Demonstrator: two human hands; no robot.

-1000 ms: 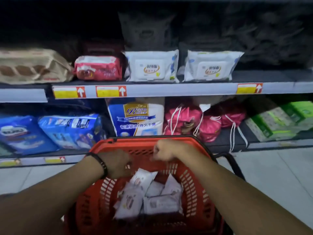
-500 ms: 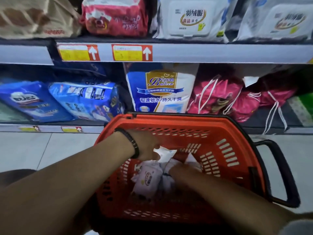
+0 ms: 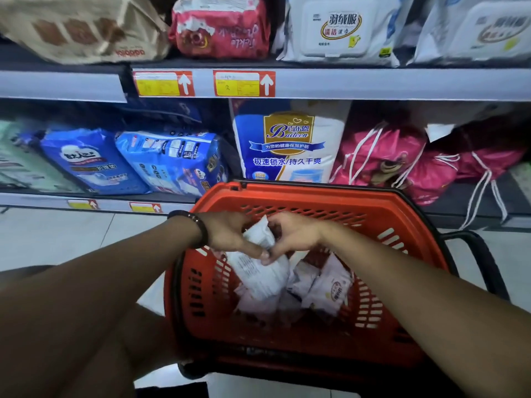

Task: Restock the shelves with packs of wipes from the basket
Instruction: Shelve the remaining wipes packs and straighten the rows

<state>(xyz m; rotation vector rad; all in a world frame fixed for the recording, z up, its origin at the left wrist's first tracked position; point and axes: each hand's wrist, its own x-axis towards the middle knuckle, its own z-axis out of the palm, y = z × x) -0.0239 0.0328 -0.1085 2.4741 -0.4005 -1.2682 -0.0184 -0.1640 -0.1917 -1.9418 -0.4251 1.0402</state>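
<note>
L hand (image 3: 230,234) & R hand (image 3: 297,234) grip wipes pack (image 3: 257,272) betw. them.

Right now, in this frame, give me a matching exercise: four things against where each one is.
Things
1. red basket
2. white pack of wipes
3. pink drawstring bags
4. red pack

Places
a. on the upper shelf, left of the large white lidded pack
b. on the lower shelf, right of the tall blue-and-white pack
c. held between the left hand and the right hand
d. in front of the lower shelf, with loose packs inside

Pairs: 1-d, 2-c, 3-b, 4-a.
</note>
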